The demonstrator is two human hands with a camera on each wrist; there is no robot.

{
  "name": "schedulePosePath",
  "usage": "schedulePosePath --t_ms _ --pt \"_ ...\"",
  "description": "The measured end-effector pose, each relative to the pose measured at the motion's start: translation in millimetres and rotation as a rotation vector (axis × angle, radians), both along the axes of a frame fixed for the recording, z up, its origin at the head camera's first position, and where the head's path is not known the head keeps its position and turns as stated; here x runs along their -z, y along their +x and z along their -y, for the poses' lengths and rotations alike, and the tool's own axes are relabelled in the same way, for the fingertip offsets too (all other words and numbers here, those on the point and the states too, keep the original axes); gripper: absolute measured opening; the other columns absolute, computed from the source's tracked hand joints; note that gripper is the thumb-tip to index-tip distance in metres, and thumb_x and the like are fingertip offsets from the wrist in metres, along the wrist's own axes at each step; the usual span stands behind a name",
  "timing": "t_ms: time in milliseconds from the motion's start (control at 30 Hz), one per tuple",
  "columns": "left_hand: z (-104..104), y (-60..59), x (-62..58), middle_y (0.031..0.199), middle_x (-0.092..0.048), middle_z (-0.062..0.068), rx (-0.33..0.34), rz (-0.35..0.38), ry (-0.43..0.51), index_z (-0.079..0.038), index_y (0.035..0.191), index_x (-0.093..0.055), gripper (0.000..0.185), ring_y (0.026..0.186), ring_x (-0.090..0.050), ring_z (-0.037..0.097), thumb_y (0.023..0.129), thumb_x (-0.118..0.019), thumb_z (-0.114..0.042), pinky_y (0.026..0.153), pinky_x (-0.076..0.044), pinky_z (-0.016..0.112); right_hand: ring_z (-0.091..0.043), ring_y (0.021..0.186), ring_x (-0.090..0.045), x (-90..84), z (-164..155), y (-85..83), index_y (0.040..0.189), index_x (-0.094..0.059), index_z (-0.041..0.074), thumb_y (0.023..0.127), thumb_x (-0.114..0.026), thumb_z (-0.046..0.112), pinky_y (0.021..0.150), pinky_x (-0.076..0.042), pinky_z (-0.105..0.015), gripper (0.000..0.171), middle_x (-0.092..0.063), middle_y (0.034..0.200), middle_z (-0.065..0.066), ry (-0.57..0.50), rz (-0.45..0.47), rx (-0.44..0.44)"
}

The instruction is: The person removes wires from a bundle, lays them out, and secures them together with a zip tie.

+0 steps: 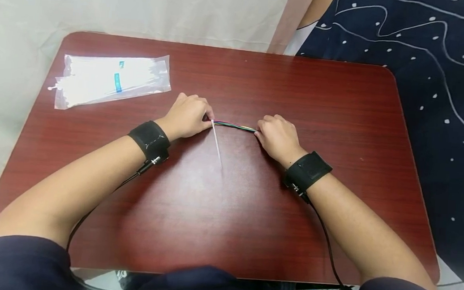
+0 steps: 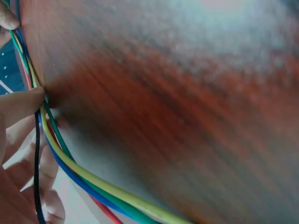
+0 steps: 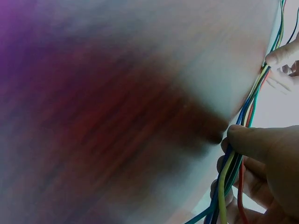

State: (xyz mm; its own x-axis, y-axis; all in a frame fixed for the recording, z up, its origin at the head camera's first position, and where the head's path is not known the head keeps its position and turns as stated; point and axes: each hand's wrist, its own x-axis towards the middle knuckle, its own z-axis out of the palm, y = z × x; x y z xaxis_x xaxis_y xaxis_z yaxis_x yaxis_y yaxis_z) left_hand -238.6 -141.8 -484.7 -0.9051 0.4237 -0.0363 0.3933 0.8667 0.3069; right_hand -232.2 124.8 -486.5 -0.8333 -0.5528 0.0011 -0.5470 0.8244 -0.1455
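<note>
A bundle of coloured wires [image 1: 235,126] lies stretched between my two hands in the middle of the dark red table [image 1: 227,216]. My left hand [image 1: 188,115] grips its left end, fingers curled round the wires [image 2: 51,144]. At the other end my right hand [image 1: 277,137] grips the wires [image 3: 233,172] the same way. A white cable tie [image 1: 217,145] sits on the bundle right beside my left hand, and its loose tail slants toward me over the table. Both wrist views show thumb and fingers closed around yellow, green, blue, red and black strands.
A clear plastic bag of white cable ties [image 1: 109,80] lies at the table's far left. Black straps with cables are on both wrists. A pale cloth hangs behind and to the left, a dark blue patterned cloth [image 1: 434,87] to the right.
</note>
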Motion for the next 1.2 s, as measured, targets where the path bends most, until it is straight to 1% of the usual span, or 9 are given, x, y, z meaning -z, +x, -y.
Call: schedulePosePath --t_ms 267,433,533,700,867,1033,1200 --pt "2 2.5 -3.2 0.092 -0.067 -0.003 -0.030 0.014 -0.032 -0.022 0.090 -0.077 0.010 0.091 -0.057 0.023 0.084 -0.072 -0.028 0.080 -0.033 0.046 -0.028 0.080 -0.055 -0.8 2 0.0 0.084 -0.067 0.009 0.093 -0.066 0.019 0.065 -0.051 -0.047 0.014 -0.059 0.082 -0.005 0.013 -0.007 -0.003" --pt "2 2.6 -3.8 0.095 -0.068 -0.002 -0.058 0.049 -0.028 -0.023 0.091 -0.077 0.011 0.092 -0.056 0.023 0.085 -0.071 -0.030 0.080 -0.033 0.047 -0.028 0.081 -0.056 -1.3 1 0.7 0.085 -0.068 0.009 0.092 -0.066 0.019 0.065 -0.051 -0.048 0.012 -0.059 0.083 -0.005 0.015 -0.018 0.002" --pt "4 3.1 -5.8 0.096 -0.069 -0.001 -0.085 0.079 -0.016 -0.023 0.090 -0.077 0.011 0.093 -0.057 0.023 0.086 -0.071 -0.031 0.080 -0.033 0.047 -0.029 0.081 -0.056 -1.8 -1 0.6 0.086 -0.068 0.008 0.092 -0.067 0.018 0.065 -0.051 -0.048 0.011 -0.059 0.082 -0.006 0.011 -0.029 0.017" --pt "11 3.5 -7.7 0.095 -0.068 0.001 -0.128 0.104 -0.022 -0.022 0.090 -0.077 0.011 0.092 -0.057 0.025 0.086 -0.070 -0.030 0.080 -0.033 0.047 -0.029 0.082 -0.057 -0.7 -8 -0.3 0.088 -0.070 0.009 0.090 -0.068 0.018 0.066 -0.050 -0.048 0.009 -0.059 0.081 -0.006 -0.023 -0.026 0.059" --pt "12 3.0 -7.3 0.096 -0.068 0.002 -0.134 0.112 -0.012 -0.020 0.091 -0.076 0.012 0.093 -0.056 0.025 0.086 -0.069 -0.029 0.080 -0.033 0.046 -0.029 0.081 -0.057 -0.9 -10 -0.5 0.089 -0.071 0.008 0.090 -0.068 0.017 0.066 -0.050 -0.047 0.009 -0.059 0.081 -0.006 -0.048 -0.018 0.064" --pt "12 3.0 -7.1 0.093 -0.068 0.002 -0.149 0.112 -0.005 -0.019 0.090 -0.076 0.011 0.091 -0.056 0.024 0.086 -0.069 -0.027 0.079 -0.033 0.046 -0.029 0.082 -0.057 -0.8 -8 0.1 0.089 -0.070 0.008 0.091 -0.067 0.017 0.067 -0.050 -0.047 0.010 -0.058 0.081 -0.006 -0.036 -0.009 0.077" --pt "11 3.7 -6.6 0.090 -0.068 0.002 -0.145 0.100 0.010 -0.019 0.091 -0.075 0.011 0.090 -0.057 0.024 0.085 -0.069 -0.027 0.079 -0.034 0.046 -0.030 0.082 -0.056 -1.4 -9 0.9 0.087 -0.069 0.008 0.090 -0.068 0.017 0.067 -0.049 -0.047 0.010 -0.059 0.080 -0.007 -0.027 -0.022 0.083"
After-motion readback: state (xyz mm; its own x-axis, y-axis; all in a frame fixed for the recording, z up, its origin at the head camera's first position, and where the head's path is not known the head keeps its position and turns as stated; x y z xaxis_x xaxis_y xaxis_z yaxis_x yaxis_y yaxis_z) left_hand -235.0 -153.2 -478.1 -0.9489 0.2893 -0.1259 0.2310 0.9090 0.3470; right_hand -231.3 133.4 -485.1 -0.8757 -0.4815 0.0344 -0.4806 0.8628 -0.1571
